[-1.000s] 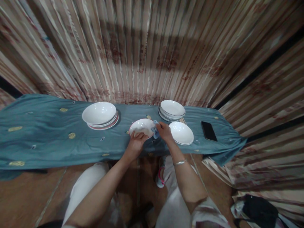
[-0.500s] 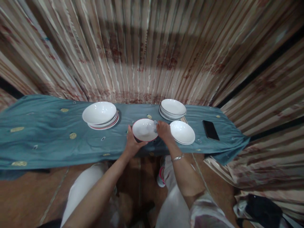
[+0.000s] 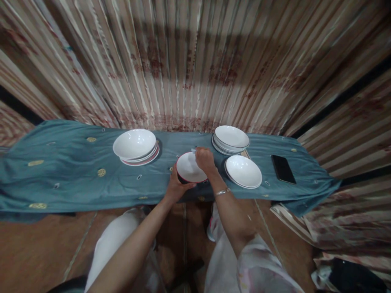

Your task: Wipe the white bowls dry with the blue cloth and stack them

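My left hand point(image 3: 177, 185) grips the near left side of a white bowl point(image 3: 191, 173) with a red rim, thumb along its front. The bowl is tilted toward me above the cloth-covered table. My right hand point(image 3: 205, 159) is closed over the bowl's right side, pinching a small pale wipe point(image 3: 193, 150), perhaps tissue or cloth; most of it is hidden by the fingers. Just right of that hand sit stacked white bowls point(image 3: 243, 171). Behind them stands a taller stack of white dishes with dark rims point(image 3: 231, 136).
On the left of the teal tablecloth point(image 3: 76, 171) is a stack of white bowls and plates point(image 3: 134, 144), some red-edged. A black phone point(image 3: 283, 169) lies at the right. A pleated curtain point(image 3: 171, 69) hangs behind the table.
My right hand has moved from the bowl's right edge toward its far rim, with the pale wipe. The whole scene has shifted slightly right in view. My left hand keeps its grip.
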Available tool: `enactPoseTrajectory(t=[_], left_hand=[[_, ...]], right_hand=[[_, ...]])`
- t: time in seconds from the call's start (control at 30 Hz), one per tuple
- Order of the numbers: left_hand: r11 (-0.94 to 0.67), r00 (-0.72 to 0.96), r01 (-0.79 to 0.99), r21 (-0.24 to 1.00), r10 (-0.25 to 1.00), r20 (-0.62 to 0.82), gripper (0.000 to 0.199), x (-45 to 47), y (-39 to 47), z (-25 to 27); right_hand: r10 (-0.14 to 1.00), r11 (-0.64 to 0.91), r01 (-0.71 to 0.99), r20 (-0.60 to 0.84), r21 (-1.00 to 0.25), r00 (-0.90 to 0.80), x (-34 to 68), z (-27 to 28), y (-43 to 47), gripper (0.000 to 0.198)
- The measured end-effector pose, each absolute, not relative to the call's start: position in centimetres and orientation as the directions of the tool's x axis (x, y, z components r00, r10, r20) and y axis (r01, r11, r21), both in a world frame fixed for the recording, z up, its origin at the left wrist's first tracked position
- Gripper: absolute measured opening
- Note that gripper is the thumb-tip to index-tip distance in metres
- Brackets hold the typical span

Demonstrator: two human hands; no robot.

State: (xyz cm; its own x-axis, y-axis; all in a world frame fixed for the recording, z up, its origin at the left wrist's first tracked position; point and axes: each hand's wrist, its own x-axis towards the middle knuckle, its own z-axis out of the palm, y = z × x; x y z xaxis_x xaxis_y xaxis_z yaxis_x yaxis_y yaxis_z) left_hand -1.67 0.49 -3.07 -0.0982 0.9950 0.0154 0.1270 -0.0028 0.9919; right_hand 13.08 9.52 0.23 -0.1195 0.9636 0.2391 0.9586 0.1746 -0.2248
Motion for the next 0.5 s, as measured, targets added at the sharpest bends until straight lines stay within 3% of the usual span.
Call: enactPoseTrajectory(t=[0.23, 0.5], left_hand=[[-0.033, -0.057, 0.035, 0.999, 0.998, 0.035, 0.112, -1.9, 0.5, -3.5], [-0.009, -0.068, 0.149, 0.989, 0.998, 0.019, 0.12, -1.8, 0.7, -4.2]], right_hand=[[0.906, 0.416, 0.842, 0.239, -0.344, -0.35, 10.2, 1.0, 10.1, 0.03], [0.819, 0.57, 0.643, 0.286, -0.512, -0.498, 8.7, 0.9, 8.8, 0.024]])
